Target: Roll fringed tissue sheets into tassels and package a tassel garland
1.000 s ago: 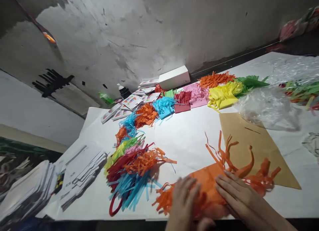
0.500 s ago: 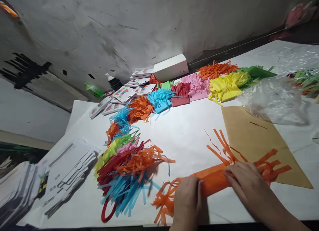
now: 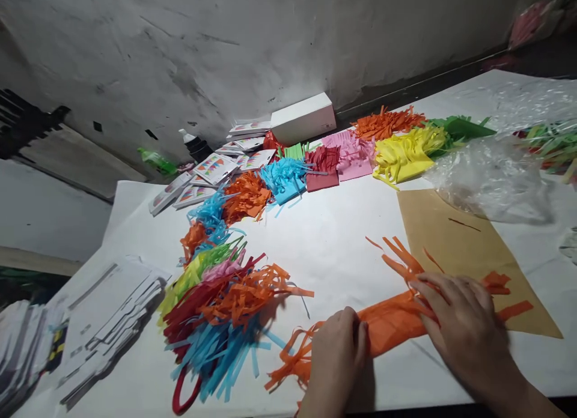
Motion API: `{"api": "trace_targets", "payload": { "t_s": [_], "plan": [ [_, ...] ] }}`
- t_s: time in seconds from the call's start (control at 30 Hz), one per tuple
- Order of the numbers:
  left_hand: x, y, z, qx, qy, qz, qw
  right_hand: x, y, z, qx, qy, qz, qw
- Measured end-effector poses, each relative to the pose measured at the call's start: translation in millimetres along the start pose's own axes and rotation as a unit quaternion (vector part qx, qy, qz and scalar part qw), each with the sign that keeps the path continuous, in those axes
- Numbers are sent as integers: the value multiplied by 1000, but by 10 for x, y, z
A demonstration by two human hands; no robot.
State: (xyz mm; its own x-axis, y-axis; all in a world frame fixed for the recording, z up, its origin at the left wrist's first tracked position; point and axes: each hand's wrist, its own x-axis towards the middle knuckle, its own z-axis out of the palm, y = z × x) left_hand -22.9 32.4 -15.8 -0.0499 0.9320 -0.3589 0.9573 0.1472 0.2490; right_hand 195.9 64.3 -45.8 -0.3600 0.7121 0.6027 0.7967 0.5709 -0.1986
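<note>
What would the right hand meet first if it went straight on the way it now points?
Probably the loose orange strips just ahead of the right hand. Beyond them, across the white sheet, perhaps the dark red fringed paper, though depth is unclear here.

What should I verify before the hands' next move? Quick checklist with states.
1. Left hand gripping the orange paper: ok.
2. Right hand gripping its other end: ok.
3. Brown sheet uncovered: not ok, orange strips cross it in view and plastic wrap overlaps its far edge.
4. Strips beneath the right hand untangled: cannot tell, hidden.
5. White box away from both hands: ok.
</note>
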Motion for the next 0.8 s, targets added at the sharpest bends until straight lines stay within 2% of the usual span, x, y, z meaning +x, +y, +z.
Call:
{"api": "trace_targets", "payload": {
  "t_s": [0.03,0.1,0.17,0.23,0.3,0.37,0.43,0.47,0.5,0.57,0.6,0.63,0.7,0.8],
  "plan": [
    [0,9,0,3,0,2,1000,-5,-26,-31,28,7,-55,998],
    [2,20,-5,8,2,5,1000,-34,-82,-55,99,-18,-154,983],
    [9,19,-18,9,2,7,1000,-80,-98,-24,131,-47,-198,970],
    [16,9,-35,6,1,7,1000,-124,-28,25,121,-50,-171,976],
    [19,1,-50,1,1,9,1000,-147,124,34,87,-28,-121,988],
    [17,5,-56,-2,4,10,1000,-143,285,-28,18,1,-34,999],
    [16,18,-51,-4,10,9,1000,-124,355,-134,-45,47,2,998],
    [18,25,-46,-5,13,9,1000,-112,334,-184,-48,59,-20,997],
    [21,27,-40,-6,17,11,1000,-102,276,-220,-28,56,-73,995],
    [30,7,-27,-9,25,18,999,-90,88,-225,41,17,-184,982],
    [32,-18,-23,-15,26,25,999,-88,-14,-193,70,-7,-216,974],
    [30,-52,-20,-23,31,34,999,-89,-101,-143,81,-19,-214,973],
    [11,-135,-16,-37,80,59,994,-95,-200,-23,81,-14,-196,977],
    [-55,-223,25,-22,239,148,959,-97,-187,94,84,-6,-202,976]
  ]
}}
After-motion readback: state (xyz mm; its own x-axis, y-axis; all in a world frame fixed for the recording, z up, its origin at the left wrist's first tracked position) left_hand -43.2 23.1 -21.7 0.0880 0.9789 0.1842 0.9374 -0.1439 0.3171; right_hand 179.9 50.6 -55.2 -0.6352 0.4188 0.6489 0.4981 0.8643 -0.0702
